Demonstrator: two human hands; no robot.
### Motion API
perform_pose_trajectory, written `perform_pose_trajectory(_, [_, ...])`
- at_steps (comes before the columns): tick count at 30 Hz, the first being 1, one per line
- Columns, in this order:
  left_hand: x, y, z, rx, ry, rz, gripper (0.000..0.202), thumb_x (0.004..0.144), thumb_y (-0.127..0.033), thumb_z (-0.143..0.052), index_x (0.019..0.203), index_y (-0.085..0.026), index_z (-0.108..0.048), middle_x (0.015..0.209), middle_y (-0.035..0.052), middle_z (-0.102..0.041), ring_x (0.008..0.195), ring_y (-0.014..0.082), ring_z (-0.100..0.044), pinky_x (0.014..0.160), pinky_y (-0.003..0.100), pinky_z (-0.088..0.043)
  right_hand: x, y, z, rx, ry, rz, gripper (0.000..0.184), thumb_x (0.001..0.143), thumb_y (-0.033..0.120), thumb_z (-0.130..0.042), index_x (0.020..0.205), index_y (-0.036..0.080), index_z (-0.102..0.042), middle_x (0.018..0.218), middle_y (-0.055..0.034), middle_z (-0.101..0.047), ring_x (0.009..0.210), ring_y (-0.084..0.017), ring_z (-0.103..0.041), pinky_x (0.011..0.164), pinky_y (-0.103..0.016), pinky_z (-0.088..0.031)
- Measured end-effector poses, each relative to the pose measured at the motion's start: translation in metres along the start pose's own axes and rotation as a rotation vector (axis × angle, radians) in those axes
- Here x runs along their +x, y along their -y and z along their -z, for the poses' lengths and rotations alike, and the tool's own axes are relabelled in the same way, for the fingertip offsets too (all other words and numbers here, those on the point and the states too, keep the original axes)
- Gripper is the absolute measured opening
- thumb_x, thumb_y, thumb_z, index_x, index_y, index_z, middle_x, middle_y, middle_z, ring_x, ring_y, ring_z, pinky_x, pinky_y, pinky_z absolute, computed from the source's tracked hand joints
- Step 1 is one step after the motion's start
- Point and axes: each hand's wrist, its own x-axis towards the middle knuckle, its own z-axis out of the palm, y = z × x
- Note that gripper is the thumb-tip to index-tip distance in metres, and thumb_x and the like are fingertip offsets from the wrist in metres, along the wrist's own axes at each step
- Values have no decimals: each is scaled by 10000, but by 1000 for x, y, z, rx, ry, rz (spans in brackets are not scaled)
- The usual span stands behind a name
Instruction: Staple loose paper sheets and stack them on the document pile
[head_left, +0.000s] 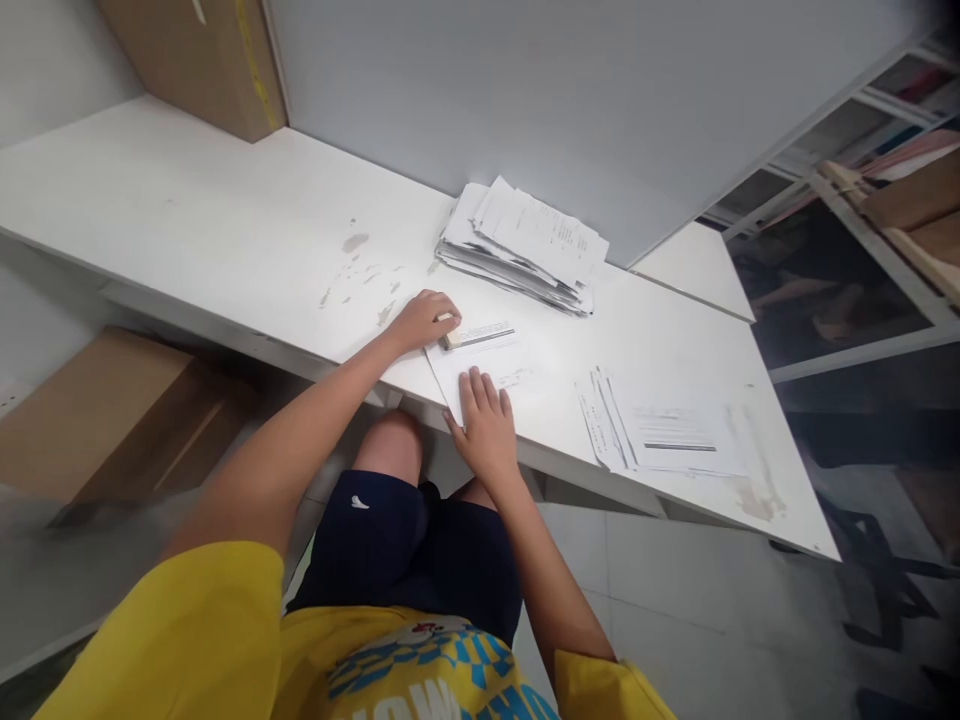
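Observation:
A white sheet of paper (480,375) lies at the near edge of the white desk (225,230). My left hand (424,318) is closed on the end of a small stapler-like tool (476,335) resting across the sheet's top edge. My right hand (486,420) lies flat on the sheet's lower part, fingers stretched out, holding nothing.
A thick, untidy stack of papers (525,245) sits behind the sheet by the grey wall. Several printed sheets (664,430) lie spread to the right. A cardboard box (202,60) stands at the back left, another (105,415) on the floor. Shelving (862,200) stands at the right.

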Motion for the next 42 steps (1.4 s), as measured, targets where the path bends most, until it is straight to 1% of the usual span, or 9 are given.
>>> perform_pose_trajectory(6, [3, 8, 9, 111, 69, -30, 393, 895, -443, -543, 1132, -173, -703, 1186, 93, -680, 1220, 277, -533, 1114, 448, -369, 32, 13, 5, 104, 21, 25, 777, 987, 559, -403, 1575, 69, -275, 1645, -160, -213, 1520, -337, -213, 1211, -551, -186])
perform_pose_trajectory(11, [7, 20, 13, 204, 48, -10, 470, 909, -459, -526, 1296, -210, -618, 1355, 79, -611, 1421, 311, -362, 1197, 478, -281, 48, 14, 12, 188, 17, 21, 892, 944, 679, -428, 1580, 77, -259, 1652, -148, -191, 1526, -333, -191, 1227, -535, -156])
perform_pose_trajectory(16, [5, 23, 11, 251, 13, -30, 468, 941, -437, -477, 1334, -205, -578, 1395, 95, -575, 1415, 302, -381, 1202, 478, -278, 47, 17, 16, 248, -56, -11, 738, 999, 586, -401, 1549, 98, -335, 1626, -147, -291, 1491, -333, -271, 1198, -538, -208])
perform_pose_trajectory(20, [6, 23, 11, 238, 20, -37, 451, 943, -442, -469, 1309, -208, -588, 1351, 92, -597, 1365, 287, -432, 1186, 470, -310, 67, 11, 27, 364, -105, -18, 617, 1017, 517, -413, 1493, 124, -414, 1439, -150, -556, 1289, -301, -512, 1057, -446, -392])
perform_pose_trajectory(22, [6, 22, 12, 223, 20, -37, 435, 955, -436, -441, 1300, -218, -591, 1338, 81, -604, 1347, 271, -447, 1183, 459, -317, 82, 6, 32, 408, -114, -18, 586, 1022, 484, -423, 1483, 123, -412, 1340, -143, -622, 1166, -280, -583, 974, -405, -440])
perform_pose_trajectory(26, [6, 20, 16, 176, 31, -6, 432, 974, -400, -369, 1275, -200, -606, 1325, 84, -616, 1315, 247, -478, 1175, 445, -336, 97, 3, 31, 404, -146, 25, 473, 1022, 384, -454, 1424, 136, -470, 1295, -135, -634, 1127, -266, -595, 958, -404, -453])
perform_pose_trajectory(32, [2, 12, 22, 64, 17, 26, 401, 951, -401, -409, 1209, -206, -647, 1289, 83, -647, 1257, 240, -531, 1148, 451, -377, 92, 6, 16, 349, -294, 196, 442, 986, 334, -512, 1380, 135, -504, 1453, -174, -512, 1295, -258, -499, 1031, -405, -449])
perform_pose_trajectory(37, [1, -1, 25, 32, -10, 32, 432, 980, -438, -384, 1246, -226, -651, 1231, 76, -667, 1241, 241, -548, 1116, 455, -426, 90, 4, 16, 302, -352, 274, 368, 1015, 289, -416, 1300, 128, -585, 1332, -151, -616, 1232, -235, -543, 1001, -382, -440])
perform_pose_trajectory(42, [1, -5, 23, 121, -83, 73, 343, 978, -390, -552, 1260, -206, -615, 1282, 100, -620, 1147, 227, -608, 992, 444, -527, 87, 6, 18, 243, -338, 233, 375, 1020, 261, -389, 1302, 124, -593, 1315, -135, -633, 1143, -233, -578, 904, -374, -445])
